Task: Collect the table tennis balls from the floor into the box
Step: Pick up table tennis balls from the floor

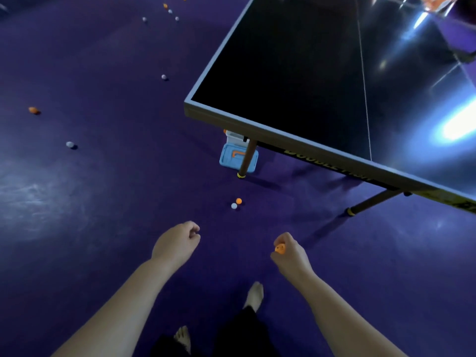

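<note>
Right hand (291,253) pinches an orange ball (280,248) in its fingertips; left hand (177,240) hangs beside it, fingers curled under, and whether it holds anything cannot be told.

Just ahead, a pair of balls (236,203), one orange and one white, lies on the purple floor (103,202). Past them the blue box (229,157) sits under the corner of the table (283,136), half hidden by a table leg (248,158). Scattered balls (69,144) lie well off to the left. This looks like mid-collection: the next move probably means stooping for the pair or carrying the held ball to the box. The box's opening is not visible, and the farthest balls are blurred.
</note>
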A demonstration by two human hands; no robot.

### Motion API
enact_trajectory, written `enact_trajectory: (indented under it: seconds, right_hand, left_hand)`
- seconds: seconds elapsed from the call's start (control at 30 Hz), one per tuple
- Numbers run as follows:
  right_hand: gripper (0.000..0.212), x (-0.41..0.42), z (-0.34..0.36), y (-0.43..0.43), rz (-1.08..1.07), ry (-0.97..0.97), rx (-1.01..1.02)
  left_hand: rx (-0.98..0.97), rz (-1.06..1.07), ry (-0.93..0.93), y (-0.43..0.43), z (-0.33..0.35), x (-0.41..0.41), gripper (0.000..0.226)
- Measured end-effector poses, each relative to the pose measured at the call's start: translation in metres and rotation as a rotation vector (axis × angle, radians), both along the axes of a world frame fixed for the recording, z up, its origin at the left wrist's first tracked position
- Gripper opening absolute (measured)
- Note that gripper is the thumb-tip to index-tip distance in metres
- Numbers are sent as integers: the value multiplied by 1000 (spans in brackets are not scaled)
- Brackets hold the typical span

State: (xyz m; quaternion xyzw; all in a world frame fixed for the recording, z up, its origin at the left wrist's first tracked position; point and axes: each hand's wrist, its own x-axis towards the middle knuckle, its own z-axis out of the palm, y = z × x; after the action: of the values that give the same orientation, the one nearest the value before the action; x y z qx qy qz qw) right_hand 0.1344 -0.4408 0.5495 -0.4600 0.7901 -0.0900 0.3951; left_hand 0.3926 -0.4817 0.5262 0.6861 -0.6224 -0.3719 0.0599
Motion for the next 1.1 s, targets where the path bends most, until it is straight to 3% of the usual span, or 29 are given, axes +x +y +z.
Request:
enact_trajectory:
  seconds: [0.13,0.27,0.4,0.57,0.67,0.9,1.1]
  right_hand:
    - [8,-31,-13,-65,112,48,20]
    - [23,-62,-29,-145,288,85,59]
    - [17,-79,-48,-214,473,139,144]
    - [27,-73,-83,-285,695,275,297]
    - [23,-60,-113,-319,758,328,295]
    - [30,-25,-233,-381,786,268,258]
    - [18,-12,-384,-427,762,225,303]
  left_hand:
    - [28,57,-14,-50,-9,-15,28]
    - [46,187,-33,-99,-21,-36,30]
    - [91,273,-6,-134,-43,-57,31]
    - [161,365,41,-158,-79,-57,31]
    - [178,428,55,-170,-110,-44,29]
    - [245,509,129,-221,-229,-29,30]
    - [207,595,144,-261,-369,-45,29]
